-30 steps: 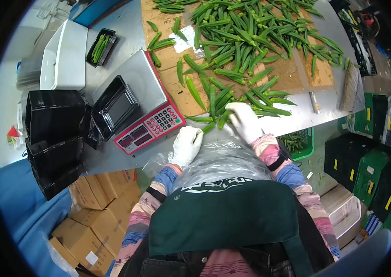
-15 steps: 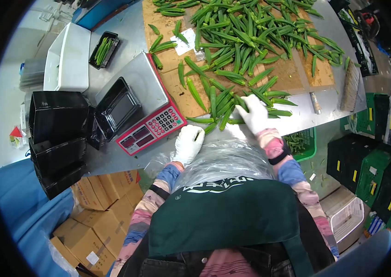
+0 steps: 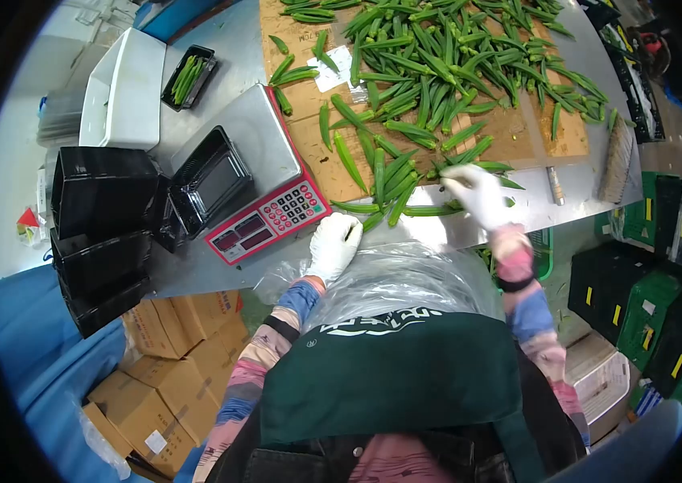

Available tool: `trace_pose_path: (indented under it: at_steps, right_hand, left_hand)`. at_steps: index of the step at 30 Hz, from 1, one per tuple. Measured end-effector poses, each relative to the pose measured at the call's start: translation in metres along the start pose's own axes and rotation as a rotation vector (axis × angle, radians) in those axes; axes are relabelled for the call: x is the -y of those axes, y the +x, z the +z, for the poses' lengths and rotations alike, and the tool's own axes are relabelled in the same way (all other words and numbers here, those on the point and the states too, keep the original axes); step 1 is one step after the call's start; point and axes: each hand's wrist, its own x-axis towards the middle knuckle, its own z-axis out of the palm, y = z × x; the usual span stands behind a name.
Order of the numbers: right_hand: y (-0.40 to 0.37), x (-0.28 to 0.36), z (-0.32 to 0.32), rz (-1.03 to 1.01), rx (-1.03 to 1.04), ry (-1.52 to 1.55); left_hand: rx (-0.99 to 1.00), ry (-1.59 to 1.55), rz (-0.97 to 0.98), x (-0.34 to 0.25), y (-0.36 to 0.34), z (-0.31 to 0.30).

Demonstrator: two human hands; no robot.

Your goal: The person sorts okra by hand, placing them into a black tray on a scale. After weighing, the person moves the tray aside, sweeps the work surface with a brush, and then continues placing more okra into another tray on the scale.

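Observation:
My left hand [image 3: 334, 245], in a white glove, rests at the table's front edge beside the scale. Its fingers are curled, and what they hold, if anything, is hidden. An okra pod [image 3: 373, 220] lies just past its fingertips. Slightly blurred, my right hand [image 3: 479, 197], also gloved, is over the front of the okra, with its fingers stretched to the left and apart from the thumb. A small group of okra pods [image 3: 395, 179] lies between the hands. Behind it spreads a large okra pile [image 3: 445, 60] on flattened cardboard [image 3: 309, 133].
A red-framed scale [image 3: 272, 217] carries a black tray [image 3: 214, 181]. Stacked black trays [image 3: 103, 197] stand left of it. Farther back are a tray of okra [image 3: 188, 80] and a white bin [image 3: 133, 92]. A knife handle [image 3: 555, 185] and a brush [image 3: 617, 161] lie at right.
My right hand has moved right, away from the small group of pods, and some pods near it have shifted. My left hand stays beside the scale. The view has shifted slightly.

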Motion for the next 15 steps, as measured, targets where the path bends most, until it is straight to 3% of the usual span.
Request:
trace_pose_path:
  at_steps: [1,3,5,7,11,15]
  right_hand:
    - [0.02,0.006,0.035,-0.095,-0.037,-0.036]
    - [0.058,0.038,0.086,-0.026,0.046,-0.088]
    - [0.086,0.055,0.126,-0.161,-0.043,-0.398]
    - [0.115,0.047,0.16,-0.073,-0.027,-0.559]
    - [0.135,0.047,0.155,0.044,0.044,-0.536]
    - [0.135,0.039,0.15,-0.103,0.047,-0.574]
  left_hand:
    - [-0.001,0.004,0.002,0.0,0.0,0.0]
    - [-0.002,-0.012,0.004,-0.001,-0.001,0.0]
    - [0.007,-0.014,0.005,-0.001,0.001,-0.003]
    - [0.023,-0.014,-0.004,-0.002,0.0,-0.004]
    - [0.043,-0.059,-0.015,0.0,-0.005,-0.007]
    - [0.04,-0.057,-0.015,-0.004,-0.002,-0.01]
